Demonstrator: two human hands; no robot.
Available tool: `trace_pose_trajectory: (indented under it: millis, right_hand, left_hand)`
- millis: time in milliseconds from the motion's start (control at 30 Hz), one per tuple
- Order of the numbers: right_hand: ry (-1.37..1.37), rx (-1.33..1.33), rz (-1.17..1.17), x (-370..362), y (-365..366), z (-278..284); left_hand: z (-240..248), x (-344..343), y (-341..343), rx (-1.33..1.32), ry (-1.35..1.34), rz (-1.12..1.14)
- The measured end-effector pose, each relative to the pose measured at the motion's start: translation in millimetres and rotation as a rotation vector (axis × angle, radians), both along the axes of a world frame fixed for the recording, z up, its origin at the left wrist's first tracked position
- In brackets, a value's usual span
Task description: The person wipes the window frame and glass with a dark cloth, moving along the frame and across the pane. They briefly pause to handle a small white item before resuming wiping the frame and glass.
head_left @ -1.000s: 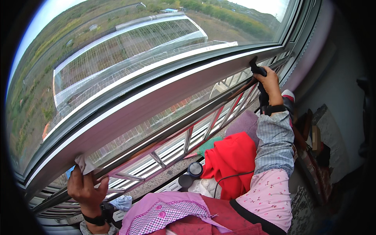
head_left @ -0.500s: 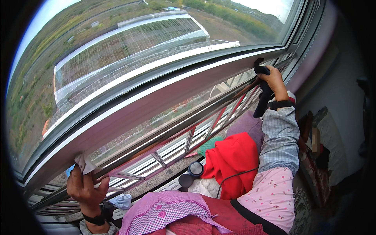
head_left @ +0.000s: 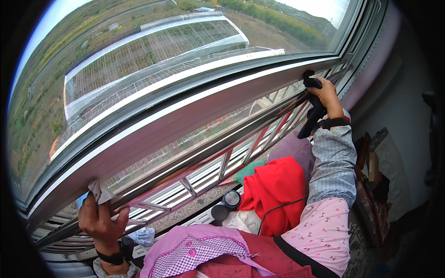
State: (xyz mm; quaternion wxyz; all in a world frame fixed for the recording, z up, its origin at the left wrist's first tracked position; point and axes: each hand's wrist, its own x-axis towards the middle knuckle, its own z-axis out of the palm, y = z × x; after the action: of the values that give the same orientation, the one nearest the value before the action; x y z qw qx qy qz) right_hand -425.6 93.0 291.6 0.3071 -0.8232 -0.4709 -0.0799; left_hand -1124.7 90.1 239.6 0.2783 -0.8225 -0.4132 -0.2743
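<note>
My left hand [head_left: 101, 227] is at the lower left beside the window frame's bottom rail [head_left: 153, 124]. Its fingers are closed on a pale grey cloth [head_left: 99, 191] held against the lower end of that rail. At the upper right, my right hand [head_left: 328, 97] grips a black cloth [head_left: 314, 116] near the top end of a shiny metal guard rail [head_left: 222, 149]. One end of the black cloth reaches up to the window frame and the rest hangs down from my hand. My right fingers are partly hidden by it.
Below the guard rail, a red cloth [head_left: 276, 192], a green mesh piece [head_left: 249, 171] and a round dark-rimmed object [head_left: 231, 199] lie along the sill. A crumpled pale blue cloth [head_left: 143, 236] is near my left wrist. Boards and clutter [head_left: 373, 199] stand at the right.
My right hand and forearm have shifted slightly to the right with the black cloth. My left hand stays almost in the same place.
</note>
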Motion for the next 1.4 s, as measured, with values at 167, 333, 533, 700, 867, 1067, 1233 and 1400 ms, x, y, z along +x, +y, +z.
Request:
trace_pose_trajectory:
  millis: [167,333,533,700,867,1067,1233,1400]
  right_hand:
    - [-0.065,-0.026,0.003,0.4,4.9,-0.1]
    - [-0.122,-0.004,-0.016,2.1,5.0,0.7]
    - [-0.081,0.003,0.003,3.9,1.5,-1.6]
    - [-0.045,-0.027,-0.003,2.5,0.5,-0.6]
    - [-0.056,0.006,0.013,-0.8,-0.9,-0.4]
    - [-0.098,-0.004,-0.024,-0.9,-1.2,-0.9]
    - [-0.062,0.001,-0.004,0.6,-2.9,-2.5]
    - [0.006,0.036,0.048,3.6,-3.0,-7.3]
  left_hand:
    - [-1.0,-1.4,1.5,-0.002,0.001,-0.001]
    - [-1.3,-1.6,1.3,0.007,0.018,0.004]
    - [-0.1,-0.1,2.0,0.022,0.019,-0.005]
    - [0.0,-0.1,2.4,0.041,0.016,-0.013]
    - [-0.6,0.2,3.3,0.036,0.007,-0.014]
    - [0.5,-2.5,3.2,0.022,0.05,-0.004]
    - [0.5,-0.2,3.6,0.028,0.016,-0.026]
    - [1.0,-0.4,3.0,0.026,0.016,-0.031]
